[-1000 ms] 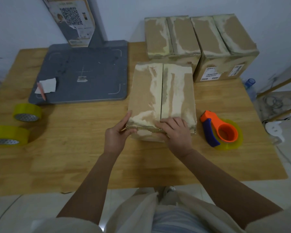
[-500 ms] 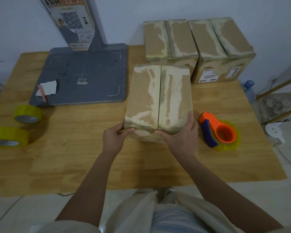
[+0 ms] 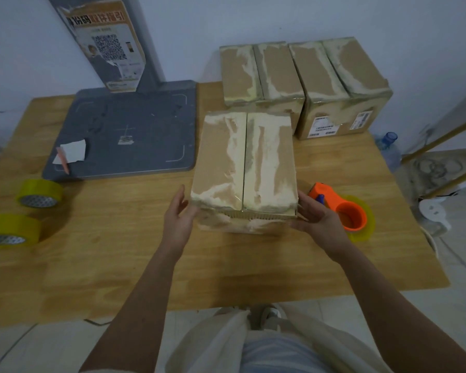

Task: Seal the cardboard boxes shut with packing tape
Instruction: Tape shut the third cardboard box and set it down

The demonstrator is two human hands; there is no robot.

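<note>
Both hands have come off the top of the box and gone out to its sides! A second ago the right hand (image 3: 319,224) was pressing flat along the near top edge of the front box (image 3: 244,170); now it cups the near right corner, fingers spread and bearing against the side wall. The left hand (image 3: 176,220) has slid out too, open-palmed against the near left corner. So the hands are well apart, with the box clamped between them. Whether it is lifted off the bench (image 3: 119,251) or resting on it, I cannot tell.

The box sits mid-bench, just forward of two more boxes (image 3: 301,84) lined up along the far edge. A clear strip appears to run down its centre seam and over the near edge, so my read is that the smoothing is done and this grip is for shifting or turning the box. That would clear the way for the next one.

The orange tape dispenser (image 3: 342,211) lies just beside the right hand, toward the right edge, untouched. Two spare yellow rolls (image 3: 24,214) wait by the left edge, and a grey pad (image 3: 124,135) fills the far left corner.

Watch that right wrist: any swing rightward could knock the dispenser.
</note>
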